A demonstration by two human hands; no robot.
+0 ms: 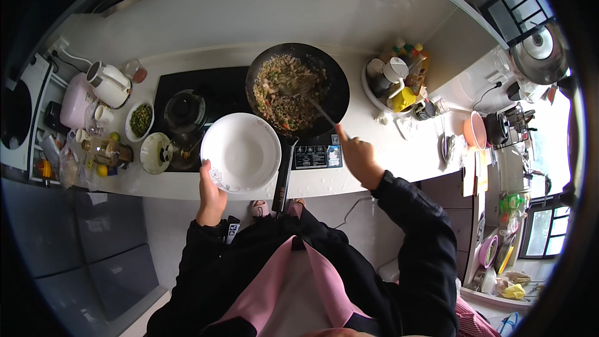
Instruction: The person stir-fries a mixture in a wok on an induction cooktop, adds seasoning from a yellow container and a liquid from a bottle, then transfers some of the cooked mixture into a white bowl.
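My left hand (212, 199) grips the rim of a white bowl (241, 152) with a grey flower print, tilted towards me beside the wok; no food shows inside it. In my right hand (359, 157) is the handle of a metal spatula (322, 111). Its blade, blurred, is in the fried rice (285, 98), which has bits of green and red in it. The rice fills much of the black wok (334, 93) on the right part of the cooktop. The wok's black handle (282, 182) points towards me, just right of the bowl.
Left on the black cooktop (220, 86) stand a dark lidded pot (185, 107) and a glass lid (185, 152). A bowl of chopped greens (140, 120), a used bowl (154, 152) and a white kettle (110, 85) stand further left. On the right, a tray (369, 91) carries seasoning bottles.
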